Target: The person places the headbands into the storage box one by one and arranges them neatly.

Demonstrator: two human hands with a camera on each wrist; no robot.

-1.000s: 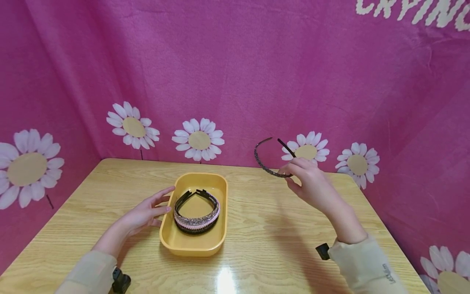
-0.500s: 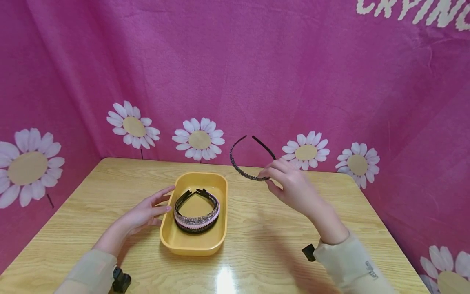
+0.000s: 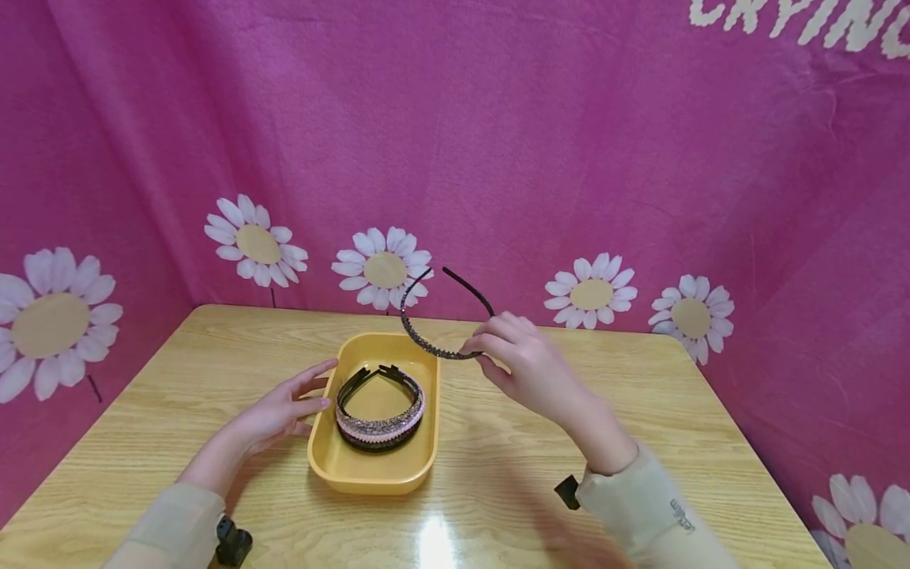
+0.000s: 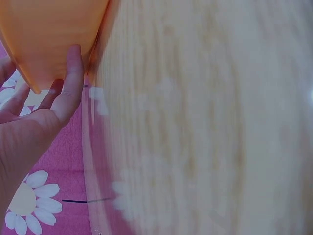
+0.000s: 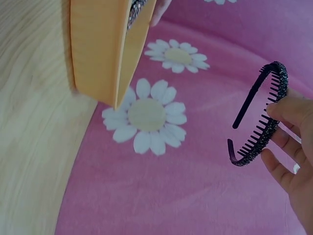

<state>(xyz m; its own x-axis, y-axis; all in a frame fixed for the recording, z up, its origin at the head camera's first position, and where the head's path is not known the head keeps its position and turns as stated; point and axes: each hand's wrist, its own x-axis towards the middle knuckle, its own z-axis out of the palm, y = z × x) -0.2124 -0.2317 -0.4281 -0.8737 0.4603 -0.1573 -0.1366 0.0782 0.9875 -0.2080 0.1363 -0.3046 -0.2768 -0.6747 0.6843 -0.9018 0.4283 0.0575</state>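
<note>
In the head view my right hand (image 3: 522, 363) pinches a dark glittery headband (image 3: 419, 336) above the table, its near end close over the right rim of a yellow tray. Small comb teeth line the inside of that headband (image 5: 266, 129) in the right wrist view. The yellow tray (image 3: 373, 484) holds several stacked headbands (image 3: 380, 431), among them a glittery one, a pink one and a black one. Fingers of my left hand (image 3: 284, 411) rest straight against the tray's left side. The left wrist view shows those fingertips (image 4: 74, 56) touching the tray's outer wall (image 4: 54, 34).
Under the tray lies a wood-grain table (image 3: 498, 490), with a bright reflection near its front. A pink cloth (image 3: 498, 142) printed with white daisies hangs behind it and along both sides.
My right hand has carried the dark headband leftward, from the right part of the table to the tray's right edge. The left hand and the tray stay practically still.
</note>
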